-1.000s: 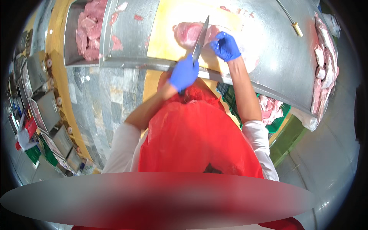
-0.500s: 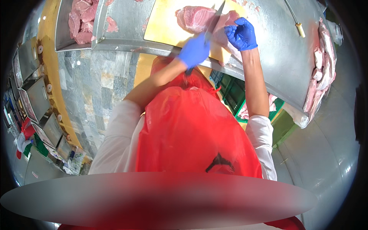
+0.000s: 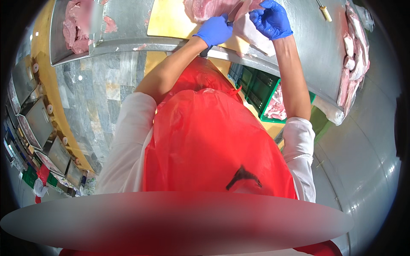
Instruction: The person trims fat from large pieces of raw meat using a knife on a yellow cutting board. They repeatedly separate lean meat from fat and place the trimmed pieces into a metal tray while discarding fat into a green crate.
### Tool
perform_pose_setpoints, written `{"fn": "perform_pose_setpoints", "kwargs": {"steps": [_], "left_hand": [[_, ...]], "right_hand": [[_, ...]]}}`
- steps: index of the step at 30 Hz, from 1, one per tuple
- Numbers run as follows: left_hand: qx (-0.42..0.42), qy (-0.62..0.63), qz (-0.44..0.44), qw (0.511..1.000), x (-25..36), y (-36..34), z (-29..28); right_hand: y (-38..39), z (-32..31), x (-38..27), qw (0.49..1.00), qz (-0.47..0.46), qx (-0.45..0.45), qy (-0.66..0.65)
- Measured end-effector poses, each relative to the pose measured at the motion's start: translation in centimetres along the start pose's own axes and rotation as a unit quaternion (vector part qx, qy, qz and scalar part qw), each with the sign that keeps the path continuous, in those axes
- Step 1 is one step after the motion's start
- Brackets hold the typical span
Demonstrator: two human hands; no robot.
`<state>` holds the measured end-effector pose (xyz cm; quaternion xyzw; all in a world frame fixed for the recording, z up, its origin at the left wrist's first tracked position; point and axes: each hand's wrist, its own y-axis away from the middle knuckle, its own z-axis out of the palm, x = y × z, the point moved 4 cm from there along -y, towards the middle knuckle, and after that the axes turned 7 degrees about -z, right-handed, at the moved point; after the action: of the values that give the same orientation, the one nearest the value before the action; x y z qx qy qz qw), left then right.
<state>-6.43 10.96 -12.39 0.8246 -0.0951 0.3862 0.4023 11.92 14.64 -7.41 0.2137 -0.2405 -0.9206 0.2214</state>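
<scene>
My left hand (image 3: 215, 30), in a blue glove, is closed round a knife (image 3: 205, 53). Its dark handle end sticks out below the fist. Beyond the fist the blade lies against a large pink piece of meat (image 3: 204, 9), and most of it is hidden. My right hand (image 3: 272, 20), also blue-gloved, has its fingers curled and pinched at the meat's right-hand part. Below those fingers a pale flap (image 3: 253, 35) of the meat spreads over the right side of the yellow cutting board (image 3: 168, 19). The picture's upper edge cuts off the far side of the meat.
Pink meat pieces (image 3: 76, 30) fill a metal tray at the left. Scraps dot the steel table (image 3: 311, 64). Long meat strips (image 3: 356, 51) lie at its right end, near a tool with a pale handle (image 3: 326, 13). Below the table, a green crate (image 3: 267, 100) holds meat.
The whole view has shifted, so the table sits higher in the picture. The knife blade has gone from standing out over the meat to lying low against it. My right hand stays by the meat.
</scene>
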Motion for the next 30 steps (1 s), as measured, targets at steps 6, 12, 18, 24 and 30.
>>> {"fn": "perform_pose_setpoints", "kwargs": {"steps": [6, 12, 18, 24, 30], "left_hand": [[0.021, -0.014, 0.072, 0.997, -1.4, 2.1, 3.8], [0.062, 0.031, 0.140, 0.988, -3.7, 4.6, 8.6], [0.060, 0.011, 0.084, 0.995, 0.3, 1.8, 9.7], [0.014, 0.024, 0.072, 0.997, 3.0, -2.0, 8.4], [0.014, -0.023, 0.089, 0.996, 0.6, 2.7, 13.2]], "right_hand": [[5.2, -0.5, -0.3, 0.999, -0.020, -0.006, -0.034], [7.5, -0.4, -1.2, 0.995, -0.042, -0.026, -0.087], [7.5, -1.4, -2.3, 0.997, -0.055, -0.026, -0.054], [10.9, 1.7, -2.0, 0.995, -0.064, -0.051, -0.061], [15.0, 1.3, -4.0, 0.985, -0.099, -0.111, -0.091]]}}
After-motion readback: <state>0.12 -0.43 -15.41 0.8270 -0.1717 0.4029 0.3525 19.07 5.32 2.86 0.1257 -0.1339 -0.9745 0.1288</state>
